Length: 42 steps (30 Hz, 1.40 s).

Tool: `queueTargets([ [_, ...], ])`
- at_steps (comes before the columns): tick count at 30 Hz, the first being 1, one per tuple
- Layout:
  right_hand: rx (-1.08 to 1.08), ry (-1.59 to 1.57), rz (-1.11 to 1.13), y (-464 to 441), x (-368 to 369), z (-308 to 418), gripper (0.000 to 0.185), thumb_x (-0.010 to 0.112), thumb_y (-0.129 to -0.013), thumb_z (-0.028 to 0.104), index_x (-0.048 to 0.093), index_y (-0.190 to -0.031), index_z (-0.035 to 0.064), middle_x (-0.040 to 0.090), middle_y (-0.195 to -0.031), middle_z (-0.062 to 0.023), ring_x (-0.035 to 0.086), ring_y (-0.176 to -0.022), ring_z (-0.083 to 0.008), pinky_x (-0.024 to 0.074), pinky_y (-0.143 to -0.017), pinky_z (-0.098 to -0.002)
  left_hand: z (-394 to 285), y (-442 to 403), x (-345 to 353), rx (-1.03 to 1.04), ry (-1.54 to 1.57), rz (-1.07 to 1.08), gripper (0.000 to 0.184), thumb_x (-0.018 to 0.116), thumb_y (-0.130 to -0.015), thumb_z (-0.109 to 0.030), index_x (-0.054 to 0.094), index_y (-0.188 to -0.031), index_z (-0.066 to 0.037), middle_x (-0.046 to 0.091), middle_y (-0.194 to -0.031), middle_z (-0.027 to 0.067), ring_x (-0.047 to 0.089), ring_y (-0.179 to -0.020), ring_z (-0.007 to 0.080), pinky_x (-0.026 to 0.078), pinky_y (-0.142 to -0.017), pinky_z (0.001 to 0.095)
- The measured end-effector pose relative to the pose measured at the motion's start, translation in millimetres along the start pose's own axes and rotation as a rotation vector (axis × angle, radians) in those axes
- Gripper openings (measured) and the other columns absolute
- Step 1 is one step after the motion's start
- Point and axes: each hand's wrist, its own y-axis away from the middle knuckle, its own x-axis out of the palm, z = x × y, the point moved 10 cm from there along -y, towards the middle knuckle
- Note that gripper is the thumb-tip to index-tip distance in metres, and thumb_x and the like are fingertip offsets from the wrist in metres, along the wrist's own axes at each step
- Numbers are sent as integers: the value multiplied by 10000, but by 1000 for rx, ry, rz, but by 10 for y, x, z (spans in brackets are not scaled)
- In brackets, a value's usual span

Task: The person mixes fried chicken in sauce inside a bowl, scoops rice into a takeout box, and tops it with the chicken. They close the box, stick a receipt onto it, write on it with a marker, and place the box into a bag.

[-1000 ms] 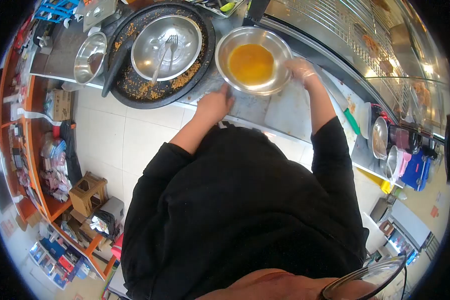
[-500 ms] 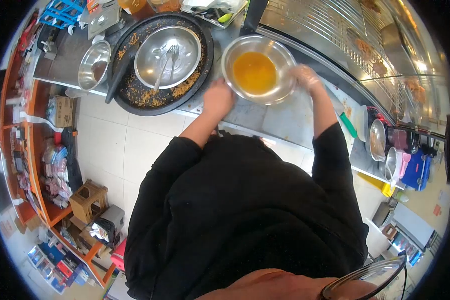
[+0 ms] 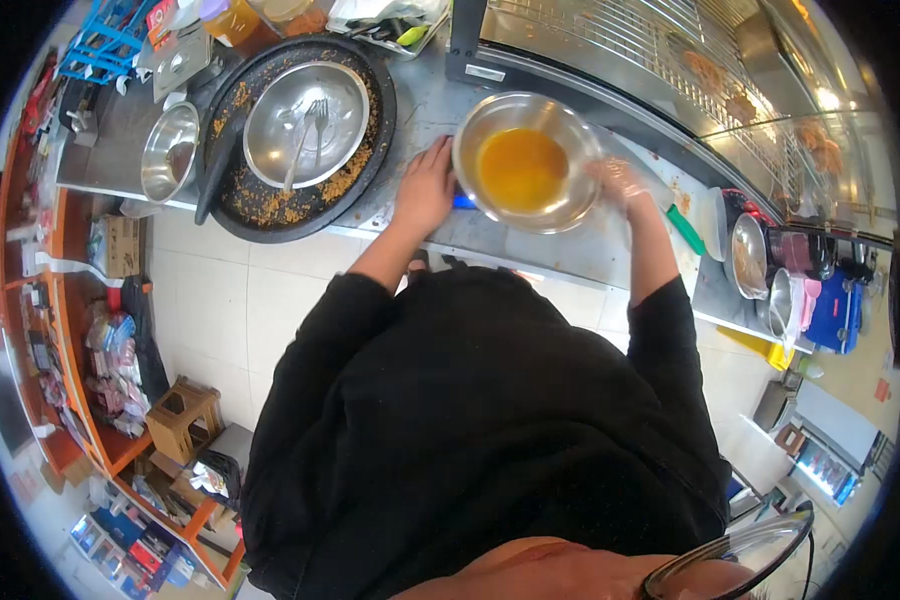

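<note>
A steel bowl (image 3: 480, 118) with orange-yellow liquid (image 3: 523, 170) in it stands at the middle of the counter. My right hand (image 3: 618, 182), in a clear glove and a little blurred, grips the bowl's right rim. On the counter just left of the bowl lies my left hand (image 3: 427, 188), bare, fingers stretched out, holding nothing. A bit of something blue (image 3: 463, 201) shows between that hand and the bowl. Further left, a second steel bowl (image 3: 350, 100) with two forks (image 3: 318, 135) rests in a black round pan (image 3: 378, 180) scattered with brown crumbs.
A knife with a green handle (image 3: 685, 230) lies right of my right hand. Behind the bowl stands a glass case with wire racks (image 3: 610, 35). A smaller steel bowl (image 3: 170, 150) is at the far left, and more bowls (image 3: 748, 255) are at the right.
The camera view has shifted. The liquid-filled bowl sits closer to the counter's front edge, still with my right hand at its rim. My left hand has spread its fingers, and something blue has appeared beside it.
</note>
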Motion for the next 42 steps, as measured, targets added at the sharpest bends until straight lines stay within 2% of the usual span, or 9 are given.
queueTargets([
  [3, -284, 408, -27, -67, 166, 623, 242, 537, -874, 257, 682, -1010, 119, 682, -1000, -136, 647, -892, -332, 500, -816, -412, 170, 278, -340, -100, 135, -122, 263, 581, -885, -156, 571, -1123, -43, 589, -1119, 180, 601, -939, 336, 495, -792, 432],
  [5, 258, -42, 218, -310, 395, 588, 333, 490, -897, 345, 684, -1027, 107, 663, -1082, -134, 621, -1011, -313, 470, -896, -418, 331, 556, -532, -286, 224, -22, 137, 624, -870, -128, 569, -897, -6, 593, -839, 181, 605, -731, 324, 469, -650, 394],
  [8, 285, 138, 232, -314, 284, 1027, 423, 457, -901, 420, 675, -1037, 85, 640, -1118, -156, 597, -1072, -300, 452, -917, -413, 330, 770, -712, -301, 198, -28, 251, 621, -895, -210, 558, -775, 1, 583, -726, 174, 575, -615, 330, 442, -578, 395],
  [13, 273, 106, -298, -16, -850, 1659, 419, 433, -935, 405, 651, -1022, 58, 651, -1091, -133, 593, -1055, -308, 451, -908, -422, 558, 1056, -717, -446, 306, -6, 394, 505, -958, -279, 527, -682, 2, 583, -722, 186, 572, -625, 352, 416, -570, 435],
  [16, -406, 411, -538, 116, -1503, 2938, 248, 484, -930, 290, 634, -1023, 117, 632, -1095, -92, 605, -996, -283, 471, -841, -403, 337, 974, -925, -389, 433, -95, 113, 566, -917, -122, 535, -912, -14, 589, -868, 140, 611, -777, 256, 477, -630, 350],
  [19, -857, 879, -697, 129, -1531, 3658, 200, 522, -902, 258, 618, -1055, 172, 590, -1121, -51, 597, -976, -225, 476, -826, -390, 121, 815, -1075, -244, 484, -125, 346, 617, -865, -13, 454, -1171, -17, 573, -1011, 111, 614, -858, 192, 503, -710, 279],
  [25, -689, 1087, -561, -310, -1577, 3459, 188, 489, -904, 236, 596, -1001, 115, 599, -1097, -40, 620, -946, -219, 508, -766, -388, 10, 722, -1219, -227, 609, -184, 385, 620, -876, -35, 453, -1223, -25, 575, -1051, 106, 588, -828, 151, 486, -714, 260],
  [30, -360, 980, -525, -99, -1942, 2811, 213, 505, -903, 253, 636, -950, 92, 630, -982, -87, 633, -916, -242, 518, -755, -371, 70, 832, -1270, -121, 574, -233, 181, 599, -892, -66, 553, -732, 5, 595, -770, 87, 563, -727, 153, 447, -645, 280],
  [42, -51, 776, -960, 930, -2939, 2583, 257, 478, -919, 190, 598, -1116, 76, 629, -1044, -102, 602, -1010, -246, 526, -817, -371, -317, 560, -1387, -21, 755, -343, 92, 561, -909, -43, 554, -998, -19, 581, -956, 64, 554, -817, 122, 453, -763, 247],
])
